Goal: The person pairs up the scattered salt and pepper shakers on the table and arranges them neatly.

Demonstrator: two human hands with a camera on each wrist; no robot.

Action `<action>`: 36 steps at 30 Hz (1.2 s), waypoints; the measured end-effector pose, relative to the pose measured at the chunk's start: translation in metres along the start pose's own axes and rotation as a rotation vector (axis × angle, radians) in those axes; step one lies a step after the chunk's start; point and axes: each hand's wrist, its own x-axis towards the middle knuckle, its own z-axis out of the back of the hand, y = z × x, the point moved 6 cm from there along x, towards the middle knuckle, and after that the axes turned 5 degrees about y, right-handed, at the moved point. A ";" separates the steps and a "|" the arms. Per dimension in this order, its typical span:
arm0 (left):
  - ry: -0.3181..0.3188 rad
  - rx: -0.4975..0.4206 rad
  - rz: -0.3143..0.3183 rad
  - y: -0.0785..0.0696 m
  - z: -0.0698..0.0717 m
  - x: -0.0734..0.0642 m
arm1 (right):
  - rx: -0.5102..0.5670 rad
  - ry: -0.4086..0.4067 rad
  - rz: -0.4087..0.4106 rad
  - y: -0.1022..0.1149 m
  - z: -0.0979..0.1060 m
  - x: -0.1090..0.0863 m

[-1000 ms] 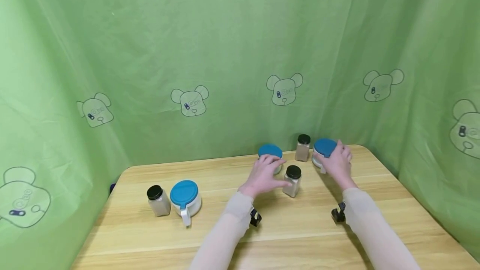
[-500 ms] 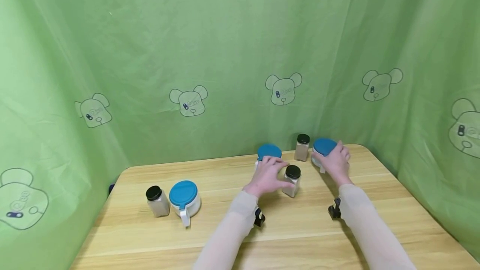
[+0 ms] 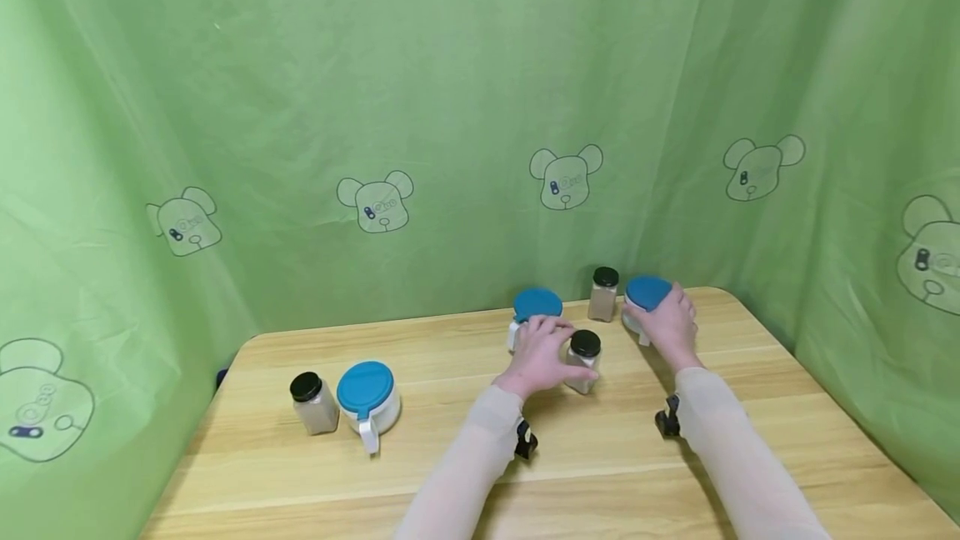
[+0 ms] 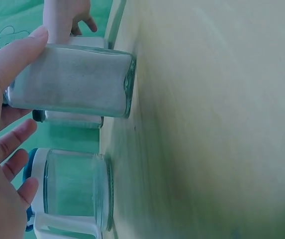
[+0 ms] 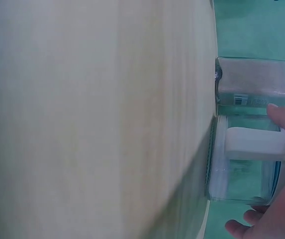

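My left hand point(image 3: 538, 358) has its thumb and index finger round a square glass spice jar point(image 3: 585, 345) with a black lid and pale powder; the jar point(image 4: 75, 79) stands upright on the table. The other left fingers hang apart from it in the left wrist view. A blue-lidded glass seasoning pot point(image 3: 537, 305) with a white handle stands behind that hand, partly hidden by it. At the back right my right hand point(image 3: 671, 328) grips another blue-lidded seasoning pot point(image 3: 647, 294), thumb and fingers on opposite sides. Its white handle point(image 5: 256, 143) faces the right wrist camera.
A second black-lidded spice jar point(image 3: 603, 298) stands at the back edge, close left of the right-hand pot. On the left side of the wooden table point(image 3: 450, 473) stand one more spice jar point(image 3: 315, 407) and blue-lidded pot point(image 3: 369, 394). A green curtain point(image 3: 450, 107) hangs behind.
My left hand has shifted right, its thumb and index finger coming round the spice jar. The right hand stays on its pot. The jars and pots have not visibly moved.
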 end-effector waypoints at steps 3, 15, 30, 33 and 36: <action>-0.010 0.001 0.011 0.000 0.000 0.000 | 0.001 0.002 0.007 0.001 0.000 0.000; -0.040 0.003 0.049 0.001 -0.001 -0.001 | -0.024 -0.003 0.033 0.003 0.001 0.001; -0.105 0.052 0.053 -0.007 0.000 -0.005 | 0.025 -0.026 0.015 -0.002 0.002 -0.002; -0.124 0.053 0.057 -0.008 0.001 -0.007 | 0.034 -0.018 0.009 -0.002 0.002 -0.002; -0.137 0.050 0.055 -0.009 0.001 -0.008 | 0.042 -0.020 0.009 -0.003 0.002 -0.003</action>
